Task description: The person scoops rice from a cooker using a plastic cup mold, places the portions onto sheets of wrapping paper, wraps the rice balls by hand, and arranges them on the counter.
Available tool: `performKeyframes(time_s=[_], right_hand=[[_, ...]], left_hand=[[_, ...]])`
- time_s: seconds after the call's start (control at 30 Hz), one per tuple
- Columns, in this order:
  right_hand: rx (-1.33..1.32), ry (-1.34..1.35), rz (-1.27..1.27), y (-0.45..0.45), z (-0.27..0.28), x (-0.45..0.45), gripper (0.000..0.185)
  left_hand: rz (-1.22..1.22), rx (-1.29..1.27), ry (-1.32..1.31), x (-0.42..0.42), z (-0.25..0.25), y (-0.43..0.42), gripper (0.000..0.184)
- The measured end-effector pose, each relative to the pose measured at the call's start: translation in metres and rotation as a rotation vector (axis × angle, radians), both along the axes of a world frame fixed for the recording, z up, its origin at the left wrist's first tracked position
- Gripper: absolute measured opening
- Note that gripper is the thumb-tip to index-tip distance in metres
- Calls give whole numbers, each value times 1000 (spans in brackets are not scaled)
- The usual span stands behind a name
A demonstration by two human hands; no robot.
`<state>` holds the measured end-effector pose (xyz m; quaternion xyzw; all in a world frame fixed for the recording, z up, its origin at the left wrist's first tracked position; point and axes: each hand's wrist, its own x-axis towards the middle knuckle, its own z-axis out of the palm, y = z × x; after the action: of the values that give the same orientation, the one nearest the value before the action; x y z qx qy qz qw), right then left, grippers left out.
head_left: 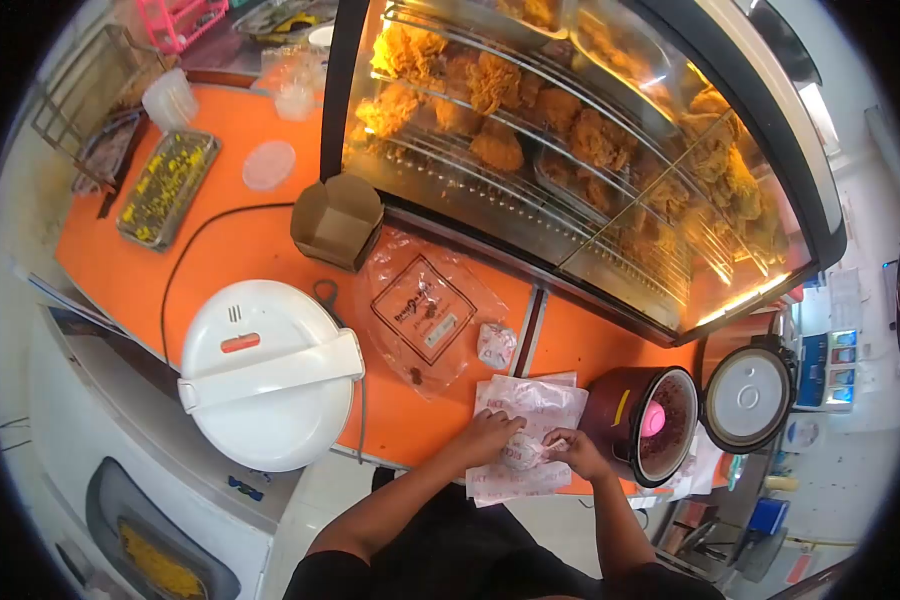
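Left forearm [398,510]: bare, angled upward and rightward from the lower edge of the frame. Left hand [492,438]: lower centre, back facing up, fingers bent and directed right. Right forearm [618,522]: bare, steeply raised, inclined left. Right hand [578,455]: fingertips drawn together, directed left. Hands near each other, apart.

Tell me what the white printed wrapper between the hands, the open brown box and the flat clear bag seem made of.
White printed wrapper: probably thin matte paper, finely creased.
Open brown box: likely matte cardboard, with stiff folded walls.
Flat clear bag: apparently glossy plastic film; the orange tabletop shows through it.
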<state>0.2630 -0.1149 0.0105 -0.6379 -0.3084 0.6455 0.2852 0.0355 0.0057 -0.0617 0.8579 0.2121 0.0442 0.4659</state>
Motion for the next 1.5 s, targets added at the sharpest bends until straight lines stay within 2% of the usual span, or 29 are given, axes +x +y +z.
performKeyframes(time_s=[0.03, 0.1, 0.13, 0.2, 0.3, 0.37, 0.43, 0.5, 0.57, 0.6, 0.63, 0.7, 0.73, 0.77, 0.83, 0.9, 0.97, 1.0, 1.03, 1.07, 1.1, 1.13, 1.17, 1.2, 1.23, 1.3, 1.37, 1.4, 1.5], right_hand=[[-18, -15, 2, 6, 13, -4, 20], [-130, 219, -97, 18, 28, -8, 20], [-133, 205, -96, 19, 24, -6, 20], [-246, 540, -249, 20, 18, -5, 22], [-295, 549, -330, 41, 40, -53, 24], [-274, 409, -433, 37, 48, -75, 23], [-40, -56, -201, 20, 22, -71, 17], [4, -60, -183, 22, 46, -85, 21], [91, -300, -139, 23, 71, -100, 30], [127, -238, -170, 18, 79, -103, 52], [132, -227, -195, 11, 85, -111, 52], [371, -793, 45, 0, 96, -127, 69], [339, -665, -42, -2, 105, -127, 82], [341, -652, -72, -4, 112, -120, 82], [182, -499, -197, -13, 121, -95, 72], [206, -59, -321, -30, 117, -68, 61], [133, 330, -404, -47, 119, -54, 64], [176, 418, -457, -58, 107, -45, 69], [208, 513, -518, -74, 88, -42, 74], [193, 543, -500, -86, 78, -34, 80], [218, 808, -507, -92, 62, -30, 77], [201, 972, -548, -105, 29, -26, 71], [212, 1180, -607, -121, -12, -20, 67], [284, 1329, -617, -115, 1, -19, 62], [228, 1521, -691, -108, 11, -13, 60], [151, 1417, -884, -123, -67, -9, 64], [48, 1508, -812, -122, -98, -1, 67], [-56, 1577, -744, -123, -104, 2, 72], [-100, 1452, -838, -104, -54, 7, 71]], left_hand=[[2, -18, -15, 0, -3, -8, 55], [3, -304, -229, -2, -7, -17, 55], [3, -308, -243, -3, -8, -20, 55], [29, -974, -542, -13, 11, -22, 54], [199, -886, -450, -31, 33, -21, 51], [206, -881, -391, -46, 42, -14, 49], [215, -855, -332, -52, 58, -10, 48], [307, -597, -123, -61, 79, -12, 45], [344, -449, 11, -59, 97, -17, 45], [403, -307, 124, -55, 107, -20, 47], [382, -294, 136, -52, 116, -24, 47], [292, -339, -14, -44, 138, -29, 52], [243, -349, -44, -38, 151, -32, 50], [222, -337, -23, -33, 155, -31, 50], [64, -857, -283, -25, 154, -34, 48], [-8, -884, -217, -17, 141, -45, 49], [-109, -1147, -387, 7, 137, -53, 58], [-92, -1150, -502, 20, 132, -61, 61], [-11, -1184, -420, 27, 126, -70, 65], [24, -917, -294, 37, 114, -75, 67], [57, -810, -315, 48, 101, -86, 70], [122, -912, -415, 61, 109, -95, 73], [118, -606, -435, 71, 93, -98, 74], [175, -640, -255, 83, 94, -101, 73], [163, -634, -236, 92, 86, -104, 73], [220, -112, -132, 98, 56, -113, 69], [189, -53, -120, 97, 41, -120, 59], [264, -143, -157, 91, 23, -122, 54], [333, -321, -116, 78, 36, -131, 52]])
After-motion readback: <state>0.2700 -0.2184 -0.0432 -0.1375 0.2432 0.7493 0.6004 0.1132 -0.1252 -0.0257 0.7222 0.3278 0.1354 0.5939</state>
